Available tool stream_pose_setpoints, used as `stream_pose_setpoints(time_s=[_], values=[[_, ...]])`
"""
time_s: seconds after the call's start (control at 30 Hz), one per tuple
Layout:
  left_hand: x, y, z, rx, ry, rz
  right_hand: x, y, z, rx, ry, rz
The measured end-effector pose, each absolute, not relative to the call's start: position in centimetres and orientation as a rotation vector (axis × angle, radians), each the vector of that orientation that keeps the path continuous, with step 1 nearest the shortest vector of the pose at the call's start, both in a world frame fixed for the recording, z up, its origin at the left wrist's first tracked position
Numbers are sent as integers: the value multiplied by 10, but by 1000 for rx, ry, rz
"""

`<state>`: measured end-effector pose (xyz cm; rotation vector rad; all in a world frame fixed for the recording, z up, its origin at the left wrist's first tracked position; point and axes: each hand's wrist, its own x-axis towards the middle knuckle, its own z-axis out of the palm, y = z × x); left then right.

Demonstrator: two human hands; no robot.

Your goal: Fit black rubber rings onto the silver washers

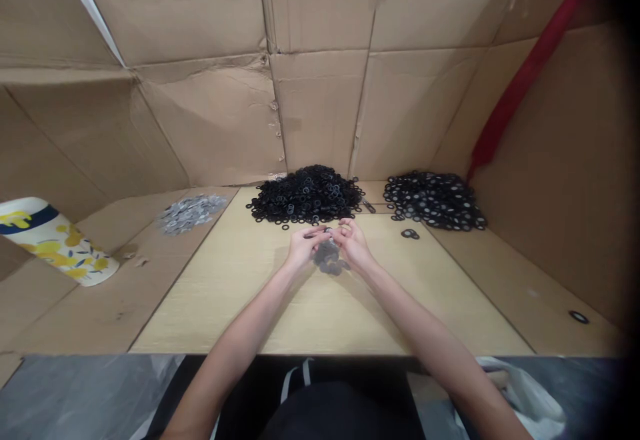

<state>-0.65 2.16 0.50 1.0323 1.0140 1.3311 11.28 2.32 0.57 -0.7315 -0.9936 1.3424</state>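
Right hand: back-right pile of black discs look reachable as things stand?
Probably yes: nothing tall stands between the right hand and that pile, just loose discs lying low, though it seems busy with a small piece.

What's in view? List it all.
Rings: uncounted pile, black, back centre
Ringed discs: uncounted, black with pale centres, right
Discs: two heaps, grey, left and near hands
Slim item: one, dark, right of rings
Tumbler: one, patterned white, left
Board: one, yellowish, centre
Cardboard: several panels, brown, around
Strap: one, red, right
Bag: one, whitish, below right
Floor: one, grey, below
Clothing: uncounted, black, below centre
Arms: two, bare, front
Left hand: one, centre
Right hand: one, centre
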Motion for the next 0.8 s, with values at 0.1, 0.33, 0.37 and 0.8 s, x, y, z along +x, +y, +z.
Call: stream_pose_setpoints(time_s=[0.1,0.33,0.37,0.8], values=[[-7,20,9,1137,1036,1328,112,24,5,-737,-958,1321],[-10,15,18,1203,1076,1247,114,25,3,-743,-1056,1235],[-12,16,19,1174,1077,1235,115,25,4,-749,-1095,1226],[-12,18,22,960,930,1321,124,16,16,-870,-1487,990]])
